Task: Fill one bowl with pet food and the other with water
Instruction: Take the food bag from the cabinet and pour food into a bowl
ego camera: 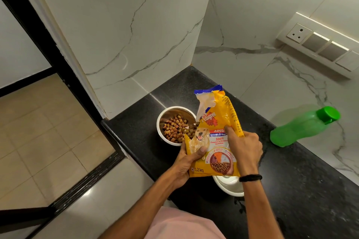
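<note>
Pink cloth [186,225] at our waist sits lowest in view, and our two forearms reach from it over the front edge of the bench [291,190]. Our left hand [186,163] pinches the lower left edge of the pet food bag [217,122], thumb on the printed face and fingers behind. Our right hand [244,147], with a dark wristband [250,177] below it, curls round the bag's right edge higher up. Both hands are closed on the bag.

We hold the bag with its long axis running from us toward the bench's back corner. It leans left, so its torn side hangs over the near right rim of the far bowl [165,114]. Kibble [174,128] lies heaped in that bowl and spills from the bag's left side. This bowl lies ahead and left of the grip, nearer our left hand.

A second bowl [229,186] sits right under the bag, toward the front edge. It is mostly hidden, so we cannot tell what it holds. A capped green bottle [299,128] sits well apart to the right, by the wall. Our right hand is the nearer one for it, we judge.
</note>
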